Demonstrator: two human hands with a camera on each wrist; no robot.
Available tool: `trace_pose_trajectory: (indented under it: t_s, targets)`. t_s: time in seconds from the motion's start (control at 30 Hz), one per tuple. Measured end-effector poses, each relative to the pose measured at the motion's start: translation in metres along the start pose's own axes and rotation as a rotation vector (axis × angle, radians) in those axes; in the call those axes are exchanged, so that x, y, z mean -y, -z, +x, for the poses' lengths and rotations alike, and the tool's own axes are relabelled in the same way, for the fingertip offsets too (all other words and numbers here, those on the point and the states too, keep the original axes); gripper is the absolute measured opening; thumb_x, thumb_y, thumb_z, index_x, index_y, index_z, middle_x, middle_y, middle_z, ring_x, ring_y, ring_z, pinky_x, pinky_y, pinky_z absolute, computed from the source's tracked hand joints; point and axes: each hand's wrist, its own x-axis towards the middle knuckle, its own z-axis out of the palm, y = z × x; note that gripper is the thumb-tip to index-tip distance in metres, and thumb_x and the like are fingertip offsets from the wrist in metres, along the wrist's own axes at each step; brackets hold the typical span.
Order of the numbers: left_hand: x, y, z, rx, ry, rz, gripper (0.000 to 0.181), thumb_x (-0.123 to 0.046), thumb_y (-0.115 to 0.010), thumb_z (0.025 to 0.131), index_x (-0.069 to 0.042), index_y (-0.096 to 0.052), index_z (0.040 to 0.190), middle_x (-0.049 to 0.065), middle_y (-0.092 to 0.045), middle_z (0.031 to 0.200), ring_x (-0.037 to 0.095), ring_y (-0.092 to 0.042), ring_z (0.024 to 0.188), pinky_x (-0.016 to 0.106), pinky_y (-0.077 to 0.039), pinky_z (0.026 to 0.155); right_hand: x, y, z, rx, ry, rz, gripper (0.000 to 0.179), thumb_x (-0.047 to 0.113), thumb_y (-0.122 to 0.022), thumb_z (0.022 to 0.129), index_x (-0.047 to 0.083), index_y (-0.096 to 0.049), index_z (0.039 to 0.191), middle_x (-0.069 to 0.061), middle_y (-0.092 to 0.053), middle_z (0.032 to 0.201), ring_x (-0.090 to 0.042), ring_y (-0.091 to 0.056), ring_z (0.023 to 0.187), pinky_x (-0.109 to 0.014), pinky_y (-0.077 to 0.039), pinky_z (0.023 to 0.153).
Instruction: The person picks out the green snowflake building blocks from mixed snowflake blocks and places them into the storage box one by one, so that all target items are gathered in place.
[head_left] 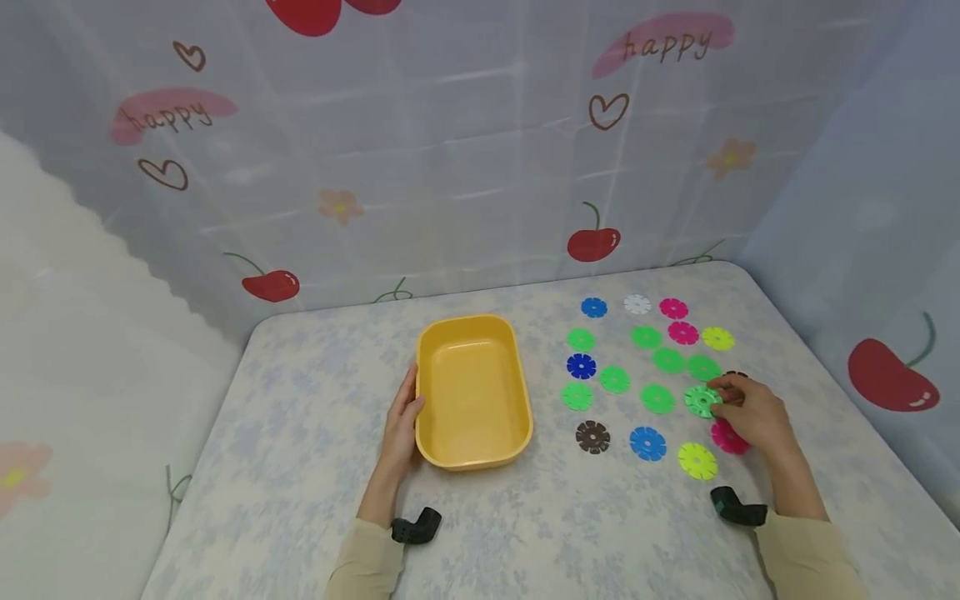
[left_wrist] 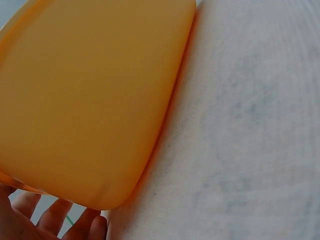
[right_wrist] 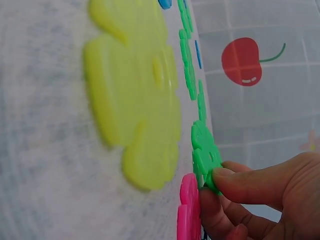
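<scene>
My right hand (head_left: 753,412) pinches a green snowflake-shaped disc (head_left: 701,401) by its edge, thumb on one face. The right wrist view shows the same green disc (right_wrist: 206,155) tilted up at the thumb tip. Beside that hand lies a pink disc (head_left: 729,437), and a brown disc (head_left: 737,374) is partly hidden behind it. My left hand (head_left: 401,429) holds the left side of a yellow plastic tray (head_left: 472,392), with the thumb by the rim and fingers along the outer wall. Nothing lies in the tray.
Several flat notched discs lie spread right of the tray, among them a yellow one (head_left: 698,461), a light blue one (head_left: 648,443), a dark blue one (head_left: 581,366) and a white one (head_left: 637,304). A patterned cloth covers the table (head_left: 300,417); a printed curtain (head_left: 465,167) hangs behind.
</scene>
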Motion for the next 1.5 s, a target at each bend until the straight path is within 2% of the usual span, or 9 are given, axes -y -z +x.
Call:
trace_pose_trajectory:
  t_s: [0.27, 0.57, 0.8, 0.9, 0.97, 1.03, 1.2, 1.33, 1.5]
  targets:
    - [0.0, -0.002, 0.004, -0.006, 0.01, 0.009, 0.053, -0.015, -0.036, 0.107, -0.027, -0.022, 0.157, -0.008, -0.014, 0.164, 0.014, -0.013, 0.152, 0.012, -0.035, 0.108, -0.003, 0.005, -0.001, 0.022, -0.022, 0.039, 0.035, 0.006, -0.065, 0.089, -0.006, -0.059, 0.121, -0.032, -0.058, 0.109, -0.04, -0.056, 0.095, -0.028, -0.047, 0.061]
    - [-0.002, -0.001, 0.001, -0.032, 0.025, 0.027, 0.054, -0.015, -0.036, 0.107, -0.027, -0.023, 0.157, -0.01, -0.015, 0.164, 0.012, -0.012, 0.152, 0.006, -0.033, 0.105, 0.01, 0.009, 0.006, -0.014, -0.023, 0.079, 0.039, 0.012, -0.069, 0.09, -0.006, -0.06, 0.123, -0.029, -0.06, 0.108, -0.036, -0.056, 0.093, -0.025, -0.046, 0.061]
    - [-0.002, 0.0, 0.001, -0.036, 0.016, 0.027, 0.054, -0.014, -0.036, 0.107, -0.023, -0.022, 0.158, -0.006, -0.015, 0.164, 0.015, -0.014, 0.151, 0.008, -0.034, 0.106, 0.029, 0.011, 0.02, -0.022, -0.018, 0.236, 0.043, 0.021, -0.071, 0.09, -0.002, -0.061, 0.125, -0.009, -0.065, 0.095, -0.015, -0.067, 0.075, -0.023, -0.051, 0.059]
    - [-0.002, -0.001, 0.001, -0.038, 0.019, 0.037, 0.054, -0.013, -0.036, 0.107, -0.022, -0.021, 0.158, -0.006, -0.015, 0.164, 0.016, -0.016, 0.151, 0.014, -0.033, 0.11, 0.043, 0.012, 0.025, -0.005, 0.012, 0.28, 0.044, 0.021, -0.07, 0.091, -0.002, -0.06, 0.126, -0.011, -0.064, 0.099, -0.004, -0.067, 0.071, -0.019, -0.052, 0.061]
    - [-0.003, -0.002, 0.001, -0.039, 0.022, 0.046, 0.054, -0.013, -0.035, 0.107, -0.022, -0.02, 0.158, -0.006, -0.016, 0.164, 0.015, -0.017, 0.151, 0.024, -0.031, 0.115, 0.056, 0.013, 0.027, 0.021, 0.043, 0.292, 0.044, 0.02, -0.068, 0.093, -0.003, -0.058, 0.129, -0.015, -0.062, 0.105, 0.002, -0.064, 0.072, -0.017, -0.053, 0.065]
    - [-0.002, -0.002, 0.001, -0.036, 0.015, 0.046, 0.054, -0.012, -0.035, 0.107, -0.021, -0.02, 0.158, -0.006, -0.015, 0.164, 0.015, -0.016, 0.151, 0.023, -0.031, 0.115, 0.068, 0.013, 0.031, 0.049, 0.075, 0.297, 0.043, 0.017, -0.066, 0.094, -0.004, -0.057, 0.13, -0.021, -0.06, 0.11, 0.0, -0.066, 0.075, -0.019, -0.055, 0.067]
    - [-0.002, -0.002, 0.002, -0.038, 0.012, 0.041, 0.054, -0.016, -0.037, 0.107, -0.023, -0.022, 0.158, -0.007, -0.016, 0.164, 0.014, -0.015, 0.151, 0.008, -0.034, 0.105, 0.094, 0.004, 0.048, 0.098, 0.105, 0.38, 0.04, 0.013, -0.066, 0.093, -0.001, -0.058, 0.13, -0.018, -0.059, 0.106, -0.005, -0.069, 0.073, -0.021, -0.056, 0.068]
    - [-0.002, -0.002, 0.001, -0.044, 0.015, 0.047, 0.053, -0.02, -0.039, 0.106, -0.025, -0.024, 0.157, -0.007, -0.017, 0.164, 0.014, -0.017, 0.151, 0.009, -0.035, 0.106, 0.13, -0.002, 0.05, 0.16, 0.149, 0.404, 0.039, 0.008, -0.063, 0.094, -0.004, -0.056, 0.131, -0.02, -0.058, 0.107, 0.002, -0.067, 0.072, -0.019, -0.054, 0.07]
    - [-0.001, -0.002, 0.001, -0.051, 0.017, 0.055, 0.053, -0.019, -0.039, 0.106, -0.025, -0.025, 0.157, -0.008, -0.019, 0.163, 0.012, -0.017, 0.15, 0.007, -0.034, 0.105, 0.168, -0.022, 0.06, 0.237, 0.202, 0.429, 0.036, 0.002, -0.062, 0.093, -0.004, -0.057, 0.128, -0.017, -0.057, 0.101, -0.006, -0.068, 0.075, -0.021, -0.055, 0.07]
